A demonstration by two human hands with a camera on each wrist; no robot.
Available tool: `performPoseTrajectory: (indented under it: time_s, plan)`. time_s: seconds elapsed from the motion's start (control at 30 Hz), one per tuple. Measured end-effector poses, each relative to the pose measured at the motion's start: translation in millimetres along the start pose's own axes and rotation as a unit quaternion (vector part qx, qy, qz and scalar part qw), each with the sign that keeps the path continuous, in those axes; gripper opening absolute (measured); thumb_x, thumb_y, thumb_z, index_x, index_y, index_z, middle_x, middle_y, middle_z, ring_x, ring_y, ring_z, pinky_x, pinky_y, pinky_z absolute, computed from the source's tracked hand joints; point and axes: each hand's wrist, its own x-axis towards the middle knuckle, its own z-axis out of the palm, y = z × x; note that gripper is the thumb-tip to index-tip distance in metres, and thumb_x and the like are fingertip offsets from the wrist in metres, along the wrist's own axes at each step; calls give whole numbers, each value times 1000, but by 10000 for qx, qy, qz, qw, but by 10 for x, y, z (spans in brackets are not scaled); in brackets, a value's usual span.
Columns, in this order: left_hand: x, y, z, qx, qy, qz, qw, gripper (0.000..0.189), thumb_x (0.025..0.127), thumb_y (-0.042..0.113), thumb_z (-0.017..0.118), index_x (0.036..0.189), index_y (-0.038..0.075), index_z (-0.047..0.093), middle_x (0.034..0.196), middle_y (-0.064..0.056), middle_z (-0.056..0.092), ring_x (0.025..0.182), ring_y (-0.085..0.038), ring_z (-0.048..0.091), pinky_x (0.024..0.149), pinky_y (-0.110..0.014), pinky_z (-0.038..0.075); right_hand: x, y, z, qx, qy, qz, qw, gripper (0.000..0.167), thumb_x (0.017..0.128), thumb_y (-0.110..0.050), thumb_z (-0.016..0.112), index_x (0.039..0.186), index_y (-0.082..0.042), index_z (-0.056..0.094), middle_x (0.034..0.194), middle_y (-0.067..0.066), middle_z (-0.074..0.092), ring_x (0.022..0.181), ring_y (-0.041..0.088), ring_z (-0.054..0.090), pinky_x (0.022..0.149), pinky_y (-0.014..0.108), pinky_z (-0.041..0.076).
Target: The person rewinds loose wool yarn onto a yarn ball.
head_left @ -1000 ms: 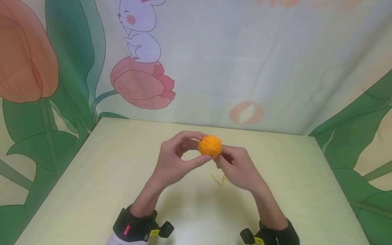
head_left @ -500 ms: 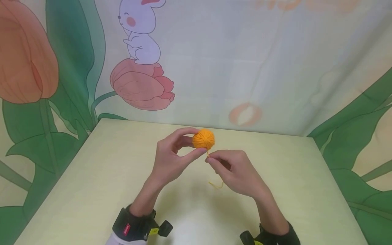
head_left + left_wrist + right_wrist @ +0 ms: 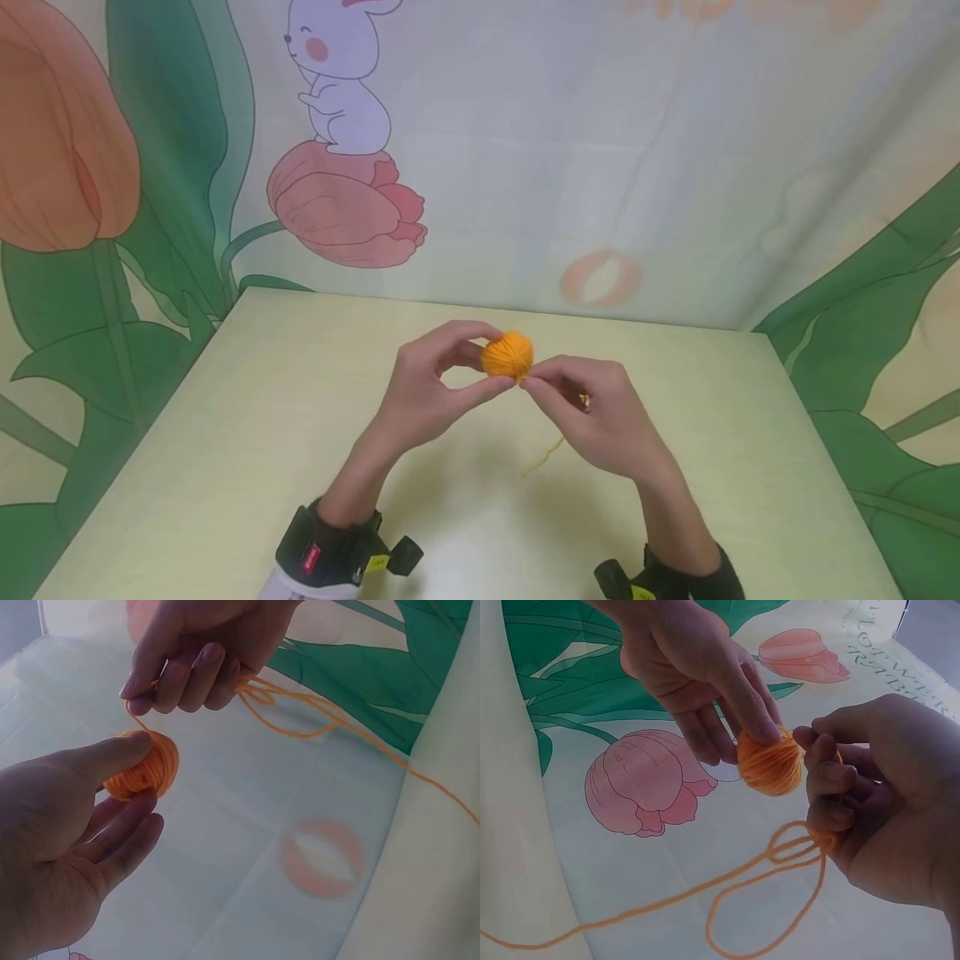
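Observation:
A small orange-yellow ball of yarn (image 3: 507, 355) is held above the table between the thumb and fingers of my left hand (image 3: 427, 396). Close at its right side, my right hand (image 3: 596, 412) pinches the yarn strand between thumb and forefinger, with the other fingers curled. In the left wrist view a short piece of strand (image 3: 137, 720) runs from the ball (image 3: 154, 769) up to those fingertips. Loose loops of yarn (image 3: 769, 900) hang from under the right hand's curled fingers in the right wrist view, and a long tail trails off to the left there.
A pale yellow table (image 3: 300, 400) spreads beneath both hands. Behind it hangs a cloth backdrop (image 3: 510, 167) printed with tulips, leaves and a white rabbit. Each wrist wears a black strap (image 3: 330, 546) with a small camera.
The ball dipped left and up at half a second ago, then came back down and right. My right hand drew off with the strand, then returned close to the ball, slightly farther right.

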Motion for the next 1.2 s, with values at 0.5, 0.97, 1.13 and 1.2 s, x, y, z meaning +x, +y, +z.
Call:
performPoseTrajectory:
  time_s: [0.5,0.97,1.13,1.2]
  plan:
    - [-15,8,-12,-20,-1098,-30,9939,49,87,7,98,131,12,77,125,-5,83,97,-13,84,95,-35,72,10,-2,-91,142,489,-10,9987,16,99,9,77,104,-5,83,85,7,79,60,10,51,52,21,47]
    - [-36,47,-33,-853,-1632,5,9829,52,88,2,97,135,13,76,127,-5,82,101,-14,83,100,-37,71,14,192,-88,332,587,111,9977,15,99,9,77,105,-4,82,85,11,75,64,13,56,57,22,52]
    - [-34,73,-34,-1259,-1551,80,9798,53,86,-5,95,133,9,75,126,-10,81,104,-21,81,100,-40,71,17,279,-60,520,519,273,9969,9,103,4,77,106,-2,82,85,8,75,63,14,56,57,22,52]
    - [-35,80,-35,-1336,-1468,122,9800,54,85,-7,95,132,8,75,126,-11,81,106,-22,81,99,-40,72,20,308,-46,589,465,335,9966,8,104,2,76,107,-2,82,86,7,76,64,14,57,58,22,53]
